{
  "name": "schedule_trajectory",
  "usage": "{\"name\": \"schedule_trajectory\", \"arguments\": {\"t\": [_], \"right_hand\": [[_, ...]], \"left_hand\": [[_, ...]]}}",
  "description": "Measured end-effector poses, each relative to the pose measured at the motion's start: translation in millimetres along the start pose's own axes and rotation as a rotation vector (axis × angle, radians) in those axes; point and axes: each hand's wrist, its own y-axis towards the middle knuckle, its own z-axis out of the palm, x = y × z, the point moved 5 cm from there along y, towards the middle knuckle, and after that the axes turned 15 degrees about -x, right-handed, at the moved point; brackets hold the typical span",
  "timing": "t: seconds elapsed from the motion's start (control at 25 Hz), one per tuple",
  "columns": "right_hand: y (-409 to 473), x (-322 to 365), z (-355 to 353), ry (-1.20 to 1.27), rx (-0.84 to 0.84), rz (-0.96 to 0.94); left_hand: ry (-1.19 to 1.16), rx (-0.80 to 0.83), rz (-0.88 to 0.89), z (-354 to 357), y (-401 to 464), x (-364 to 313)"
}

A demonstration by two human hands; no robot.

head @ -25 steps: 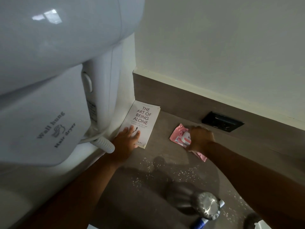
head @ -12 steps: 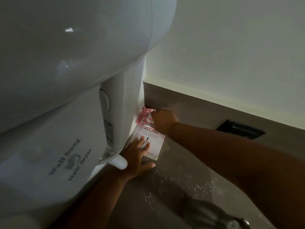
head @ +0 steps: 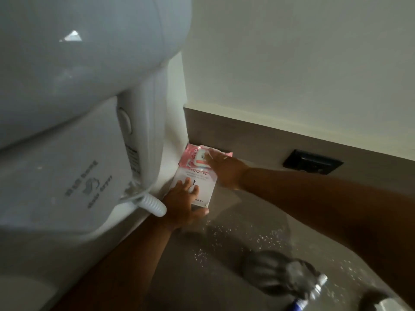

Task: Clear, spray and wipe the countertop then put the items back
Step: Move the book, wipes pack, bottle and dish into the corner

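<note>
A white book [head: 203, 187] lies in the far left corner of the brown countertop [head: 224, 254], against the wall. My left hand [head: 184, 205] rests on its cover with the fingers spread and the thumb along its near edge. A pink packet [head: 190, 156] sits on the far end of the book, touching the backsplash. My right hand [head: 224, 169] reaches in from the right, its fingers stretched over the packet; the thumb is hidden. White specks [head: 265, 239] are scattered on the countertop nearer to me.
A white wall-hung hair dryer [head: 74, 142] with a coiled cord [head: 152, 204] fills the left side. A black outlet [head: 312, 162] sits in the backsplash. A blurred dark metallic object [head: 280, 274] and a blue-and-white item [head: 310, 295] lie at the bottom right.
My right hand carried the pink packet from the middle of the countertop to the left corner and set it on the book's far end. My left hand stayed on the book.
</note>
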Motion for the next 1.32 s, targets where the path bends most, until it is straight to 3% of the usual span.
{"name": "schedule_trajectory", "arguments": {"t": [0.08, 0.2, 0.32, 0.44, 0.52, 0.6, 0.68, 0.88, 1.04, 1.32], "right_hand": [[-60.7, -14.5, -23.2, 0.05, -0.148, 0.082], [-170.9, -57.7, -29.6, -0.116, -0.147, 0.28], [-285.8, -78.9, -28.7, -0.06, -0.224, 0.567], [-375.7, -71.5, -18.6, 0.015, -0.341, 0.735], [-420.6, -63.9, -4.7, 0.048, -0.378, 0.87], [-452.5, -55.2, 14.9, 0.037, -0.332, 0.984], [-472.0, -49.1, 30.8, -0.02, -0.271, 1.058], [-476.9, -46.5, 40.0, -0.14, -0.169, 0.981], [-464.8, -39.0, 32.7, -0.162, -0.203, 0.893], [-389.1, -15.3, -9.5, -0.198, -0.273, 0.663]], "left_hand": [[0.142, 0.006, 0.028, -8.8, -3.8, -9.0], [0.239, -0.043, 0.017, -25.9, -19.4, -37.0], [-0.132, -0.301, 0.132, -62.1, -50.8, -85.9], [-0.406, -0.564, 0.422, -103.5, -94.3, -139.7], [-0.514, -0.493, 0.49, -103.8, -116.4, -162.7], [-0.61, -0.306, 0.417, -87.3, -125.9, -173.6], [-0.613, -0.255, 0.335, -70.6, -128.8, -180.6], [-0.722, -0.318, 0.163, -46.5, -121.5, -185.7], [-0.674, -0.388, 0.117, -53.0, -104.0, -181.3], [-0.695, -0.427, -0.014, -108.5, 19.4, -166.4]]}}
